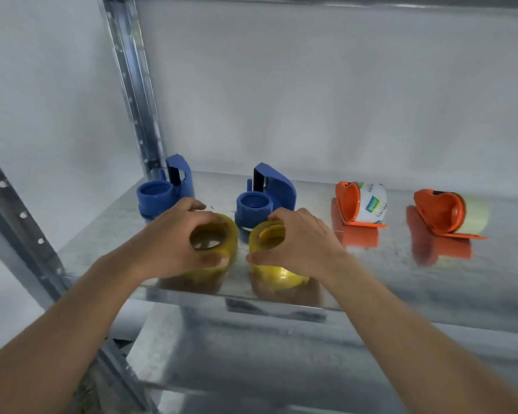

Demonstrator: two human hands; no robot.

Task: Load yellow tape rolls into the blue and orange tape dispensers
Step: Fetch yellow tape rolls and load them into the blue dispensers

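Both hands work at the front edge of a shiny metal shelf (401, 264), each on its own roll, which suggests the two blue dispensers are meant to be loaded as a pair. The left hand (174, 234) has its fingers (198, 208) curled over the far rim and the thumb on the near side of the left yellow tape roll (214, 249), holding it tilted so the open core faces up and forward. The right hand (302, 237) pinches the right yellow tape roll (271, 258) the same way, fingers over the top, thumb low at the near rim. Whether either roll is lifted clear of the shelf or resting on its lower edge is hard to tell, since the reflections below blur the contact.

Directly behind each roll stands its likely target: the left blue dispenser (165, 192) and the right blue dispenser (266, 195), both upright with an empty round hub facing upward, ready to take a core dropped over it. Gripping by the rims leaves each core free for that.

Further right, well apart from the hands, the near orange dispenser (353, 204) lies on its side already carrying a white printed roll, and the far orange dispenser (443, 213) carries a pale yellowish roll.
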